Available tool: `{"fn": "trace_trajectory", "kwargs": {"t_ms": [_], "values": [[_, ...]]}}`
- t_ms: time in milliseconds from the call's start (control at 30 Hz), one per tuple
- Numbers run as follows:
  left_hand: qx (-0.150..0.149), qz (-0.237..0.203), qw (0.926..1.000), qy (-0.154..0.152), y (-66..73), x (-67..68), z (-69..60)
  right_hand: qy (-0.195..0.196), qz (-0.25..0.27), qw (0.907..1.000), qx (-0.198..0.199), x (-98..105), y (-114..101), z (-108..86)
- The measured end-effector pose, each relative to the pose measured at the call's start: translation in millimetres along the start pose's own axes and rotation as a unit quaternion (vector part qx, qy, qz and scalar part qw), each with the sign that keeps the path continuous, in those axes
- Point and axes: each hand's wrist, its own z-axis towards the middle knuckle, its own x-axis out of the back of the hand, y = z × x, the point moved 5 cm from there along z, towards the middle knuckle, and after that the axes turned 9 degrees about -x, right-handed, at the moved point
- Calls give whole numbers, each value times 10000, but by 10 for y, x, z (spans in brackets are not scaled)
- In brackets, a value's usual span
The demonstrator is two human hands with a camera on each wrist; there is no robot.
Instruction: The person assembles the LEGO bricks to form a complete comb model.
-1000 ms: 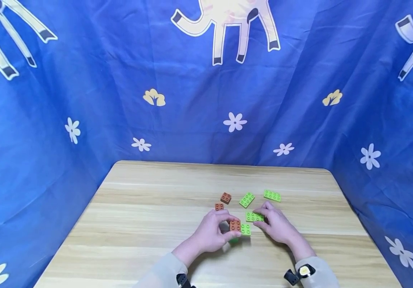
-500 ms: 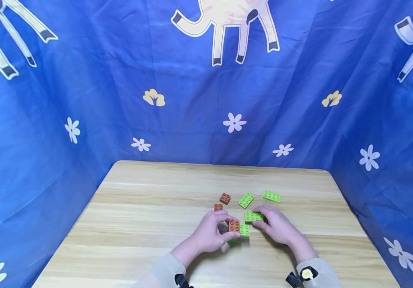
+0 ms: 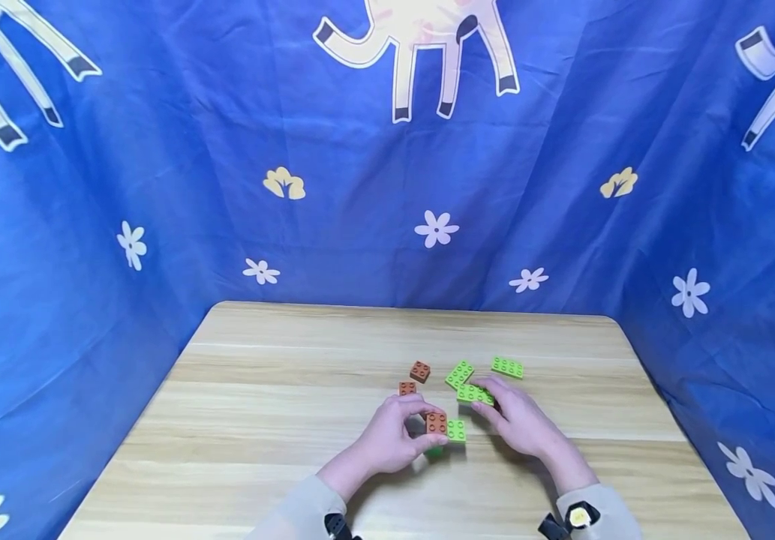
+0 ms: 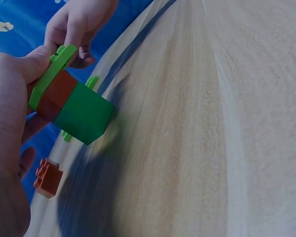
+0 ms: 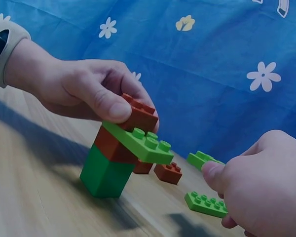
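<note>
My left hand (image 3: pixel 387 436) grips a stack by its top, thumb and fingers on a brown brick (image 5: pixel 140 114). Below that brick is a light green plate (image 5: pixel 153 152) with studs sticking out to one side. Another brown brick (image 5: pixel 111 145) and a dark green block (image 5: pixel 106 173) form the lower part of the stack. To the right, my right hand (image 3: pixel 518 420) pinches a light green building plate (image 3: pixel 471 394) above the table. Its near end is covered by the fingers. A diagonal light green plate (image 3: pixel 459 372) lies just behind it, partly overlapped in the head view.
Two loose brown bricks, one behind (image 3: pixel 420 371) and one nearer (image 3: pixel 407 388), lie beyond my left hand. At the back right rests another light green plate (image 3: pixel 508 367). Blue cloth (image 3: pixel 360 262) hangs around the far and side edges of the wooden table (image 3: pixel 259 390).
My right hand has raised its light green plate and shifted it slightly away, so it now overlaps the diagonal plate in the head view. My left hand keeps its grip on the stack.
</note>
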Motion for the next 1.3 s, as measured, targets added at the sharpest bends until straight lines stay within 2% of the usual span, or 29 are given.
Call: {"fn": "trace_trajectory", "kwargs": {"t_ms": [200, 700, 933, 1300], "values": [[1, -146, 9999, 63, -26, -7, -8, 123, 65, 9999, 68, 31, -72, -19], [-61, -177, 9997, 147, -60, -22, -10, 269, 116, 9988, 389, 110, -241, -89], [-54, -212, 9996, 156, -76, -38, -15, 135, 277, 9990, 312, 132, -339, -121], [-51, -401, 9990, 177, -100, -47, -16, -153, 743, 9949, 671, 61, -516, -164]]}}
